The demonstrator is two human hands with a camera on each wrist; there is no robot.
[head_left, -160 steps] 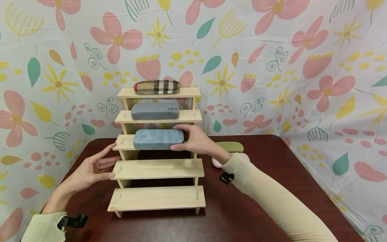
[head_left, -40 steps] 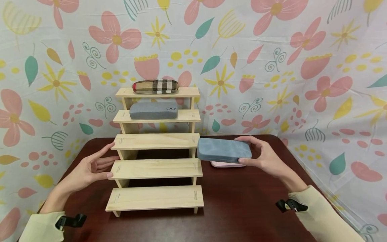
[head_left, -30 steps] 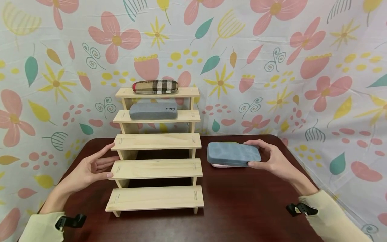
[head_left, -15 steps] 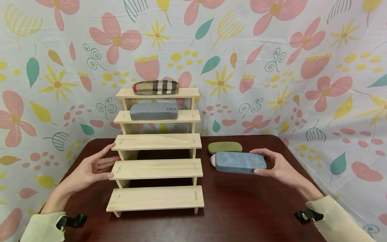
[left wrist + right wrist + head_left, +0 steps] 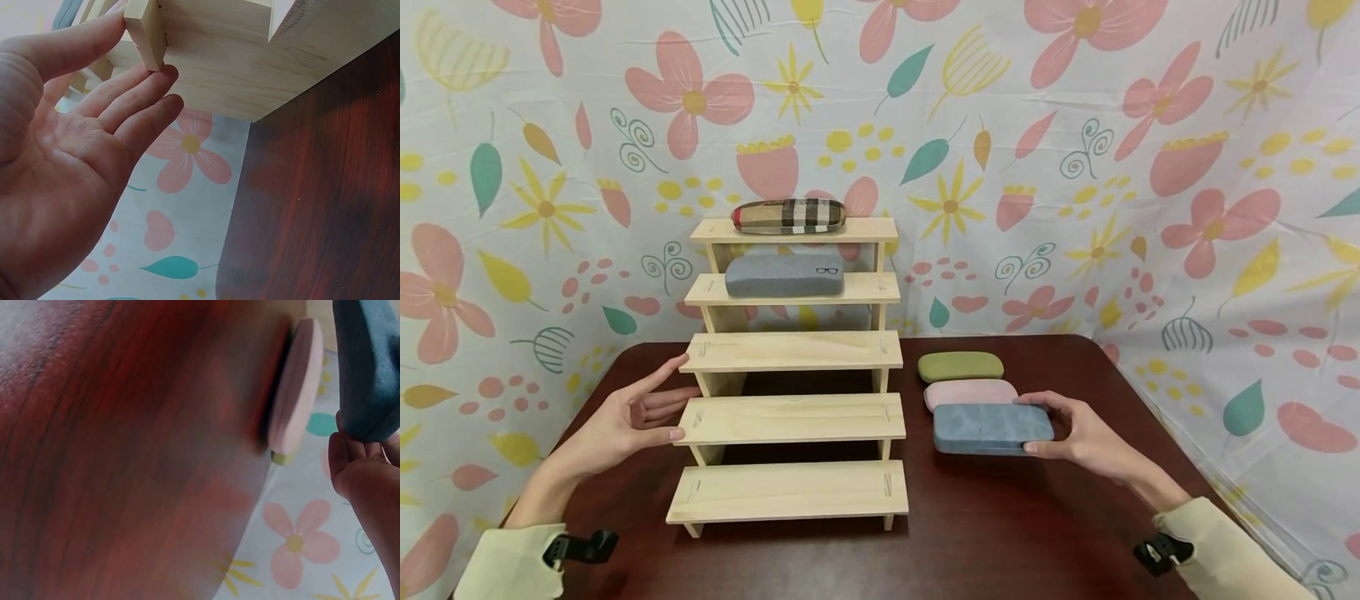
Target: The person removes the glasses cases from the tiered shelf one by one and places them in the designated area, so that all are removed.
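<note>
My right hand (image 5: 1086, 437) grips a blue glasses case (image 5: 988, 427) by its right end, thumb in front and fingers behind. The case is level, close over the table just in front of a pink glasses case (image 5: 966, 393). In the right wrist view the blue case (image 5: 369, 369) stands apart from the pink one (image 5: 299, 387). My left hand (image 5: 613, 425) rests against the left side of a stepped wooden shelf (image 5: 790, 418), index finger and thumb at the ends of two steps. Its fingers are mostly straight in the left wrist view, touching a board end (image 5: 145, 34).
On the upper steps lie a plaid glasses case (image 5: 788, 216) and a grey one (image 5: 784, 276) with a glasses mark. Behind the pink case is a green case (image 5: 960, 367). All stand on a dark red wooden table (image 5: 1000, 533) before a flowered curtain (image 5: 865, 100).
The blue case has left the shelf's middle step in my right hand, moving right, then down and toward me, uncovering the green and pink cases. My left hand stays at the shelf.
</note>
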